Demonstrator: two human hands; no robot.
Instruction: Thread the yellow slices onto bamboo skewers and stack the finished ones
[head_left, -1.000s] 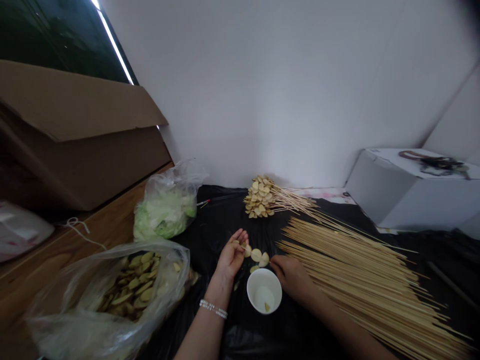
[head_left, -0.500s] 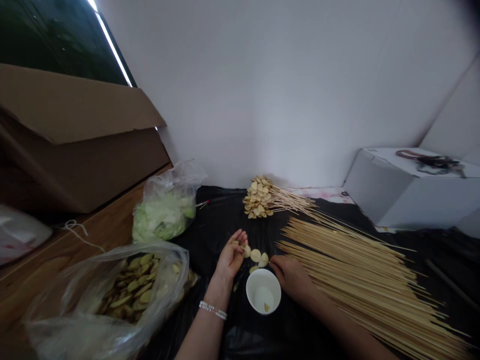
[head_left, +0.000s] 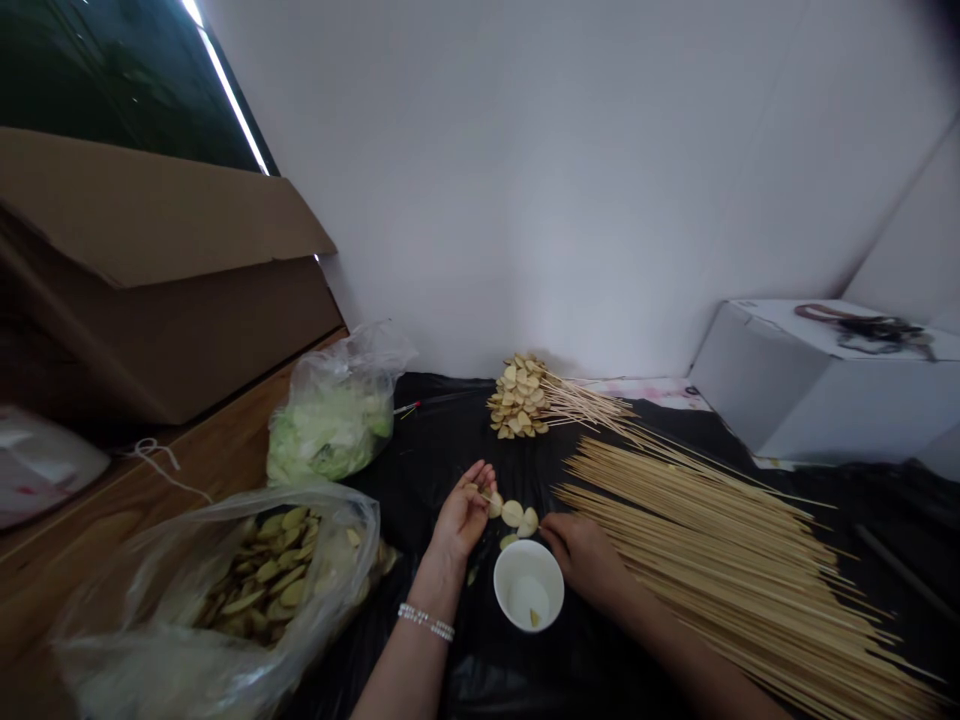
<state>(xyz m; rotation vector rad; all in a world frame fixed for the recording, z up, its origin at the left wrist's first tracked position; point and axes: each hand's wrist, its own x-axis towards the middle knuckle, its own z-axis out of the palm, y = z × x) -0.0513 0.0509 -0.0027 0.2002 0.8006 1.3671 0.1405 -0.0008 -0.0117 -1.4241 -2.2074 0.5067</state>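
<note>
Three half-moon potato slices (head_left: 512,513) strung along a thin bamboo skewer (head_left: 540,525), held level between both hands, with a fourth slice (head_left: 508,540) lying loose on the plastic just below. Left hand (head_left: 465,512) palm up, fingers curled and clenched around one end of the skewer; a beaded bracelet (head_left: 426,621) around that wrist. Right hand (head_left: 585,560) at the other end, fingers pinched on the wood. Just below the slices and touching neither hand, a white paper cup (head_left: 517,622), one small slice (head_left: 534,618) at the bottom. All of this on a black plastic sheet (head_left: 427,440).

Right of the hands, a wide spread of loose bamboo skewers (head_left: 720,570). Ahead, a bundle of finished skewers (head_left: 517,397), thickly packed with slices. Left, on the wooden tabletop (head_left: 150,510), a clear plastic bag of potato slices (head_left: 270,580), and beyond it a bag of pale green cabbage (head_left: 330,430). Further back, a brown cardboard box (head_left: 157,280) on the left, a white box (head_left: 825,380) on the right, and a white wall (head_left: 525,180) behind.
</note>
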